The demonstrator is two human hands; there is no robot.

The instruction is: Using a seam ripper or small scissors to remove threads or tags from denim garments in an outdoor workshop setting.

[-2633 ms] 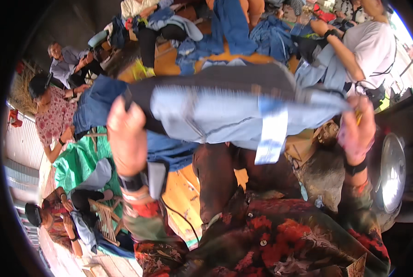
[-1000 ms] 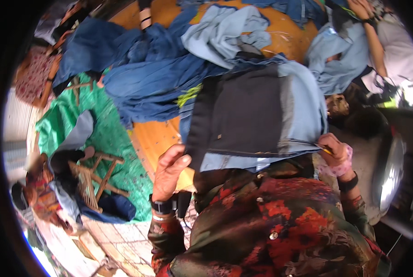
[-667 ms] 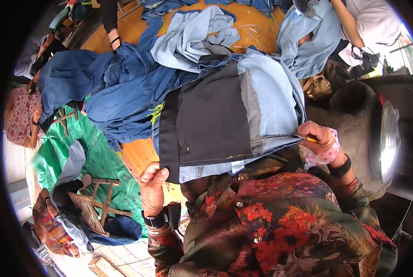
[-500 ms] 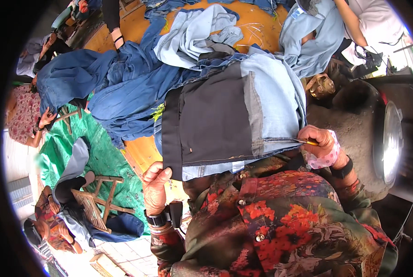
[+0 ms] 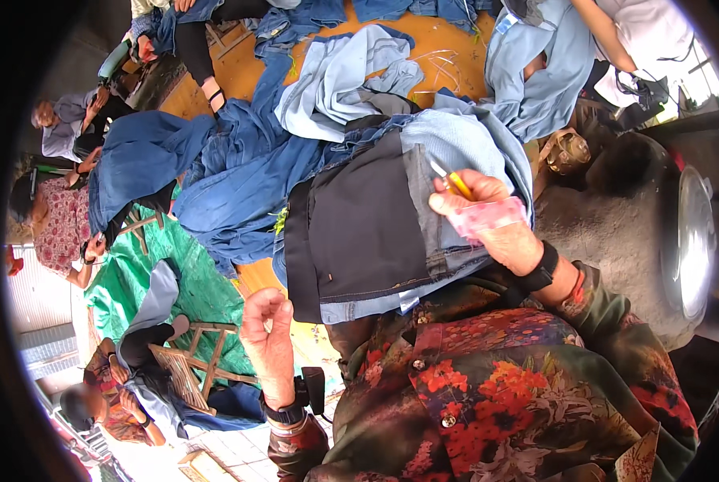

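Note:
In my right hand is a small yellow-handled tool with a thin pale metal tip. The fingers close round its handle above a pair of jeans, and a pink dotted cloth wraps that hand. The jeans lie across my lap and the table edge, light blue, with a broad black panel uppermost and a grey seam strip beside it. Beside the panel's near left corner is my left hand, fingers loosely bent and apart from the cloth, nothing in them.
Dark blue jeans and a light blue pair heap on the orange table. Several people sit around with denim. A wooden stool stands by a green sheet at left. A large round metal lid is at right.
My right hand has moved left from the jeans' right edge to above the grey strip, tool still held. My left hand has let go of the black panel's corner and dropped slightly.

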